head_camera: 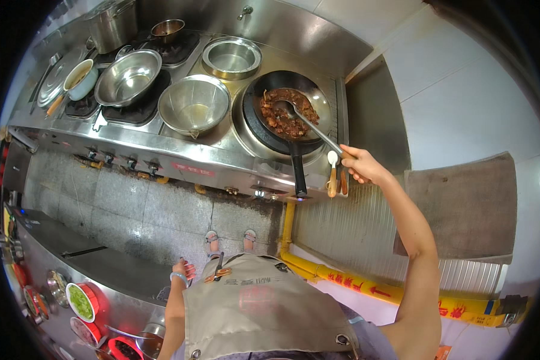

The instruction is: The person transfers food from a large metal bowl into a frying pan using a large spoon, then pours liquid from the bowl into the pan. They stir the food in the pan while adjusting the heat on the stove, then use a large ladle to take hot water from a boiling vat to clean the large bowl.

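My right hand (361,164) grips the wooden handle end of a long steel ladle (317,130). The ladle's bowl rests among brown, sauced pieces of food (292,123) in a black wok (270,81). That wok sits over a round burner at the right end of the stove, its black handle (298,171) pointing towards me. Down by my left side, near the counter behind me, hangs my left hand (183,268), fingers somewhat apart and nothing visible in it. Close to my right hand, a wooden-handled spoon with white contents (332,162) lies at the stove's edge.
Left of the wok stand a strainer bowl (193,108), a water-filled steel pot (231,58), a steel basin (130,81) and a white saucepan (81,83). Yellow pipe (333,274) runs along the right. Behind me, a counter (117,310) holds a bowl of chopped greens (81,302).
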`<action>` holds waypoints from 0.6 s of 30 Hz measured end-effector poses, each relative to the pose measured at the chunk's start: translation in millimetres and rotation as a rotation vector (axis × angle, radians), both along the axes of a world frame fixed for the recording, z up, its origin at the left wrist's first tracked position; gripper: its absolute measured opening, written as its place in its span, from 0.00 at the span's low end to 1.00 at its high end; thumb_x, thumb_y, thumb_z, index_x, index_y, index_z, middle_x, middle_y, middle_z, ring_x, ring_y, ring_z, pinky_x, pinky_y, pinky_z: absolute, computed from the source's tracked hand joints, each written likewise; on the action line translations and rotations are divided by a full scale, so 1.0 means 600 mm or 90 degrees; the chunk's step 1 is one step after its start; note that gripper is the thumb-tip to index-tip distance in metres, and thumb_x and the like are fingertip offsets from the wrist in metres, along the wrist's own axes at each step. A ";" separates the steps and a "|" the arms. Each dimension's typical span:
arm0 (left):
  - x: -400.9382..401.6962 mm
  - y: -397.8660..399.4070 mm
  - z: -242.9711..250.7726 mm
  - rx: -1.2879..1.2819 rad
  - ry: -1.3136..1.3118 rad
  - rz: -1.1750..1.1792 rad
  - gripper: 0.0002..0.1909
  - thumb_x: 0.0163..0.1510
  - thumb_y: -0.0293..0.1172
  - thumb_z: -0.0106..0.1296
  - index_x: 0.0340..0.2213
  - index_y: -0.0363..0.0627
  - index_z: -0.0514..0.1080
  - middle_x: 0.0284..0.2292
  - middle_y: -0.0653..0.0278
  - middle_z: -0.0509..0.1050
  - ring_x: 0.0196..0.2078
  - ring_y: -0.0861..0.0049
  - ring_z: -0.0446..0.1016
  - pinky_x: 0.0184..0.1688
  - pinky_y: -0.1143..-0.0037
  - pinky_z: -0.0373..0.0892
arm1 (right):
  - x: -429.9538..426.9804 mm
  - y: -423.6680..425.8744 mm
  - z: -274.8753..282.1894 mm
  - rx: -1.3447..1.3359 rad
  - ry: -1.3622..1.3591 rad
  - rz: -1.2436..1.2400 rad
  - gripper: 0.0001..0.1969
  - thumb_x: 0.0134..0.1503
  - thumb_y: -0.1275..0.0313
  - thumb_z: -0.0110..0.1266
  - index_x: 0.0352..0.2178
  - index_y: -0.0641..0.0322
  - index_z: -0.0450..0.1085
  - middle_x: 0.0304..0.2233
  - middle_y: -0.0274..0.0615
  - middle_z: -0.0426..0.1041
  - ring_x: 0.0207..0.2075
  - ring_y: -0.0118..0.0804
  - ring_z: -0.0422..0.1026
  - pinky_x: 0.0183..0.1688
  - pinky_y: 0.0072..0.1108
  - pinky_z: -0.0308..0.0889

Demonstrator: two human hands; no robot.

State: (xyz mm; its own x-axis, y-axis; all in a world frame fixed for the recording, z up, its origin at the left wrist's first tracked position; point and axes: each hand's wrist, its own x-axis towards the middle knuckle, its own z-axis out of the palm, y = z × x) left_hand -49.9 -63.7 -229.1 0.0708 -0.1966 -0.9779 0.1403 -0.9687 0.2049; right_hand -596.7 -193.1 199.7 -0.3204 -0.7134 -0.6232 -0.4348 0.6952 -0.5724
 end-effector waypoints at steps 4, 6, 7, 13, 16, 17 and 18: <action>0.017 0.005 -0.014 0.006 0.009 0.048 0.17 0.54 0.46 0.39 0.33 0.43 0.64 0.21 0.60 0.71 0.16 0.69 0.69 0.13 0.69 0.66 | 0.006 0.024 -0.002 -0.070 0.072 -0.019 0.27 0.51 0.74 0.47 0.54 0.48 0.54 0.14 0.30 0.58 0.11 0.20 0.55 0.10 0.16 0.53; 0.018 0.013 -0.013 0.010 0.004 0.033 0.17 0.54 0.46 0.39 0.33 0.43 0.64 0.21 0.60 0.71 0.16 0.69 0.69 0.13 0.70 0.66 | 0.009 0.024 0.000 -0.117 0.150 0.015 0.26 0.51 0.73 0.47 0.53 0.48 0.55 0.15 0.32 0.60 0.11 0.21 0.56 0.12 0.18 0.55; 0.020 0.013 -0.012 0.011 -0.001 0.019 0.17 0.54 0.46 0.39 0.33 0.43 0.64 0.21 0.60 0.71 0.16 0.68 0.69 0.13 0.70 0.66 | 0.012 0.023 0.002 -0.166 0.230 0.049 0.25 0.50 0.73 0.47 0.52 0.48 0.57 0.15 0.34 0.62 0.12 0.23 0.57 0.13 0.19 0.57; 0.031 0.007 -0.002 0.029 -0.028 0.009 0.16 0.54 0.45 0.38 0.32 0.44 0.63 0.22 0.60 0.71 0.18 0.69 0.70 0.20 0.67 0.69 | -0.015 0.035 -0.029 -0.150 0.352 0.152 0.25 0.49 0.72 0.47 0.51 0.45 0.58 0.26 0.46 0.71 0.24 0.39 0.70 0.27 0.27 0.65; 0.037 0.009 -0.009 0.021 -0.020 0.008 0.16 0.54 0.44 0.37 0.33 0.43 0.64 0.22 0.59 0.71 0.19 0.68 0.71 0.21 0.66 0.69 | -0.005 0.030 -0.046 -0.139 0.442 0.230 0.26 0.48 0.73 0.46 0.51 0.42 0.58 0.32 0.50 0.71 0.35 0.49 0.69 0.37 0.31 0.64; 0.038 0.010 -0.012 0.023 -0.022 0.012 0.16 0.54 0.44 0.37 0.33 0.43 0.64 0.22 0.59 0.71 0.19 0.68 0.71 0.21 0.66 0.69 | 0.005 0.025 -0.046 -0.076 0.461 0.218 0.26 0.48 0.73 0.46 0.51 0.41 0.57 0.34 0.51 0.71 0.40 0.53 0.67 0.42 0.33 0.62; 0.037 0.010 -0.016 0.023 -0.022 0.013 0.16 0.54 0.44 0.37 0.33 0.43 0.64 0.22 0.59 0.71 0.19 0.68 0.71 0.21 0.66 0.69 | 0.004 0.018 -0.063 -0.172 0.504 0.274 0.26 0.49 0.72 0.47 0.52 0.44 0.58 0.28 0.48 0.72 0.28 0.45 0.72 0.31 0.29 0.66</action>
State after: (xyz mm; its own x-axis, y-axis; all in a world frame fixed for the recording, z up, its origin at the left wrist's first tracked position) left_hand -27.7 -57.8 -238.5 0.1075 -0.1596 -0.9813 0.1531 -0.9726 0.1750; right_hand -594.1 -182.0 162.1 -0.2546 -0.9579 -0.1330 -0.9554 0.2705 -0.1186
